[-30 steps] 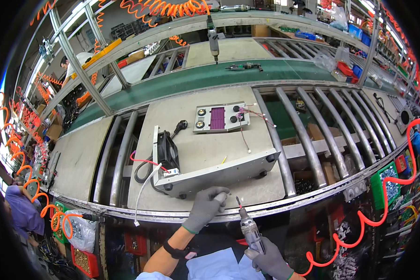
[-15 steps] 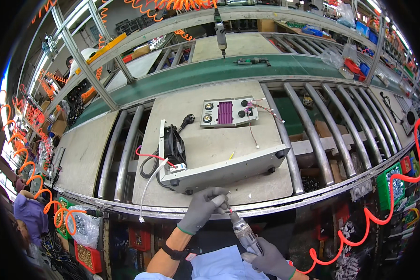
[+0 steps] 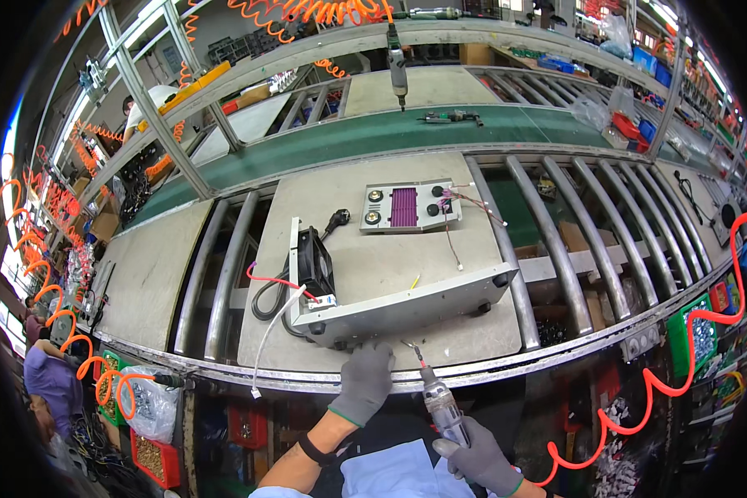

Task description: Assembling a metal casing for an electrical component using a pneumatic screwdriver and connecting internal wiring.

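Observation:
A grey metal chassis [image 3: 407, 303] lies on a beige board [image 3: 365, 216] on the roller line, with a black fan [image 3: 315, 261] and cables at its left end. My left hand [image 3: 363, 380], in a grey glove, rests flat on the board's near edge, just below the chassis front. My right hand [image 3: 477, 456], also gloved, grips a pneumatic screwdriver [image 3: 436, 398]; its bit points up-left, close to the chassis's lower front edge. A separate grey front panel [image 3: 407, 207] with a purple centre and two knobs lies farther back on the board, loose wires trailing to its right.
Metal rollers [image 3: 556, 241] run to the right and left of the board. A green conveyor belt [image 3: 373, 137] passes behind, a tool lying on it. Another screwdriver [image 3: 397, 66] hangs overhead on an orange coiled hose. A red coiled hose [image 3: 672, 373] curves at right. Another person [image 3: 46, 382] stands at left.
The screwdriver tip has moved up and left toward the chassis front. My left hand has stayed on the board's near edge. The view has tilted slightly.

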The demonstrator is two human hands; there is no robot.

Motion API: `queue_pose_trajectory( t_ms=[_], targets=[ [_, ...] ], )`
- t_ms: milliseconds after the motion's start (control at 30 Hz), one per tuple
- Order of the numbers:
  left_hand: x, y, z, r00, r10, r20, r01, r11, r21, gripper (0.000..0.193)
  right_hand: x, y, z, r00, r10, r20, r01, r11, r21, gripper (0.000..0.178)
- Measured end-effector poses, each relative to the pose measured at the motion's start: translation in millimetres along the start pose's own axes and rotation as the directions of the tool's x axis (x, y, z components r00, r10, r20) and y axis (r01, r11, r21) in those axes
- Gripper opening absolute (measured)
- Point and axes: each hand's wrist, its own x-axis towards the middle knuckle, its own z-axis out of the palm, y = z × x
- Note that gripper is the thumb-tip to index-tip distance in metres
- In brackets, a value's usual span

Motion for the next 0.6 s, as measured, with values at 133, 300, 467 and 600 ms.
queue_pose_trajectory(
  t_ms=[133,300,467,600],
  targets=[
    [1,-4,-29,1.000,0.010,-0.020,-0.015,0.973,-0.229,0.010,1,-23,12,0.998,-0.041,0.046,0.040,0.999,0.032,0.043],
    [20,-1,-123,0.994,-0.035,0.105,0.090,0.809,-0.581,0.011,14,-36,27,0.990,-0.072,0.121,0.075,0.997,-0.023,0.053],
    [61,-3,-174,0.963,-0.126,0.237,0.265,0.584,-0.767,0.020,17,-48,39,0.989,-0.083,0.123,0.086,0.996,-0.021,0.041],
    [93,-8,-174,0.971,-0.120,0.207,0.228,0.725,-0.650,0.020,18,-47,43,0.989,-0.093,0.112,0.094,0.996,-0.002,0.039]
  ],
)
